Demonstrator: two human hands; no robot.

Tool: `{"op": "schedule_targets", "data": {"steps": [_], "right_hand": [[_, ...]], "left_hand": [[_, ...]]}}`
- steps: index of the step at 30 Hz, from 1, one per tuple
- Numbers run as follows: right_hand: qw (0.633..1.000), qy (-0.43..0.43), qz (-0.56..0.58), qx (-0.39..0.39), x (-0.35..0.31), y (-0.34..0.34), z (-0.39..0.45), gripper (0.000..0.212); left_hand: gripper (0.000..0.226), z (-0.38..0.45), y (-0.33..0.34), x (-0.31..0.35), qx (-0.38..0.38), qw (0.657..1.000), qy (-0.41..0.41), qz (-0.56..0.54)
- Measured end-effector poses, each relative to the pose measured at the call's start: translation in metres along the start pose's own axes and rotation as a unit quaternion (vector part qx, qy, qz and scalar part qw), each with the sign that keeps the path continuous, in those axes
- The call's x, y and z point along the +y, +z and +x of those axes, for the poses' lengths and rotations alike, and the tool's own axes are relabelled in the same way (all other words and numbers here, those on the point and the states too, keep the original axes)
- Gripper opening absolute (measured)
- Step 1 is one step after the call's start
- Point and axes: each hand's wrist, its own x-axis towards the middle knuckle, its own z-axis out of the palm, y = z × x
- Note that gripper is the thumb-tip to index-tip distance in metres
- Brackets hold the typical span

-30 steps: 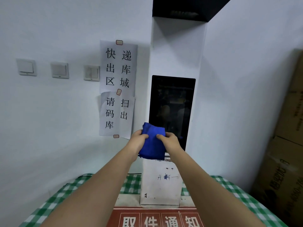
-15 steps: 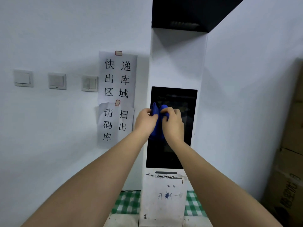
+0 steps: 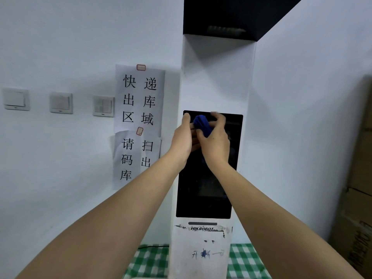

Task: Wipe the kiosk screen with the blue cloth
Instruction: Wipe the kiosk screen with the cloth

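The blue cloth (image 3: 202, 125) is being held bunched between the two hands, near the top left corner of the kiosk screen (image 3: 207, 184). The fingers (image 3: 218, 119) of the right hand (image 3: 215, 143) are being curled over the cloth from above and from the right, clamped on it, though they are blurred at the tips. The left hand (image 3: 183, 143) is being held just beside the right one, its thumb raised along the screen's left edge; its fingers (image 3: 193, 140) are being tucked under the cloth and behind the right hand, so whether they are gripping the cloth cannot be told. Whether the cloth is being pressed against the glass cannot be told either.

The dark screen is being carried by a tall white kiosk (image 3: 216, 77), marked HIKROBOT below the glass. Paper notices (image 3: 140, 101) and three wall switches (image 3: 60, 103) are being shown on the wall to the left. A green checked tabletop (image 3: 150, 262) is being seen below, and cardboard boxes (image 3: 358, 198) at the right.
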Motion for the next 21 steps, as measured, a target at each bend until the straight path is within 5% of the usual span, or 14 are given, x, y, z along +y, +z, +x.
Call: {"op": "schedule_targets", "data": {"steps": [3,9,13,16,21], "right_hand": [[0.997,0.024,0.076,-0.002,0.005,-0.002,0.01,0.06],[0.988,0.02,0.151,0.008,0.011,0.003,0.029,0.027],[0.995,-0.035,0.073,0.066,0.015,0.001,0.046,0.017],[0.982,-0.15,-0.054,0.097,0.019,0.005,0.057,0.023],[0.896,-0.349,-0.246,0.118,0.018,0.027,0.07,0.027]], "left_hand": [[0.051,0.007,-0.001,0.003,-0.009,1.0,0.016,0.016],[0.054,0.018,-0.008,0.005,-0.018,0.998,0.047,0.041],[0.033,0.03,-0.021,-0.009,0.109,0.99,0.084,0.038],[0.036,0.044,-0.038,-0.021,0.193,0.967,0.074,0.149],[0.064,0.056,-0.04,-0.026,0.061,0.971,-0.03,0.227]]}}
